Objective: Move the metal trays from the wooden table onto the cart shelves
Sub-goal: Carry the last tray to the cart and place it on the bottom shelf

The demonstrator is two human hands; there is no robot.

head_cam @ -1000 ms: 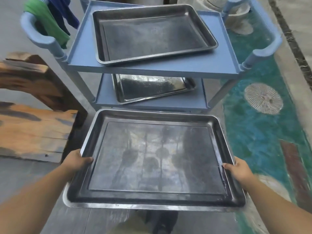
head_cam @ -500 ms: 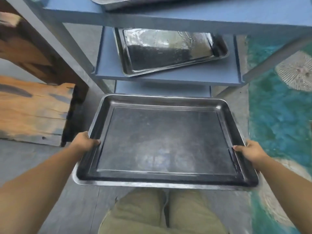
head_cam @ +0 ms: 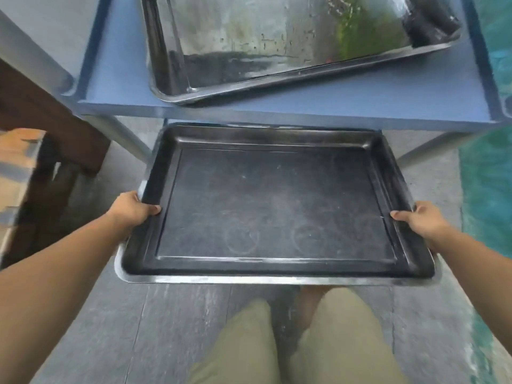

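Observation:
I hold a large dark metal tray (head_cam: pixel 274 206) level in front of me, low, below the blue cart's middle shelf (head_cam: pixel 277 103). My left hand (head_cam: pixel 133 210) grips its left rim, thumb over the edge. My right hand (head_cam: pixel 421 220) grips the right rim the same way. The tray's far edge sits just under the front lip of the middle shelf. A second shiny metal tray (head_cam: pixel 291 42) lies askew on that shelf. The cart's top shelf is out of view.
A grey cart leg (head_cam: pixel 122 137) slants down at the left, another (head_cam: pixel 426 148) at the right. The wooden table (head_cam: pixel 36 151) stands at the left. My knees in khaki trousers (head_cam: pixel 291 342) are below the tray. Teal painted floor (head_cam: pixel 487 189) runs along the right.
I have crouched lower and the tray has dropped from beneath the top shelf to below the middle shelf, moving closer to the cart. Both hands kept their grip.

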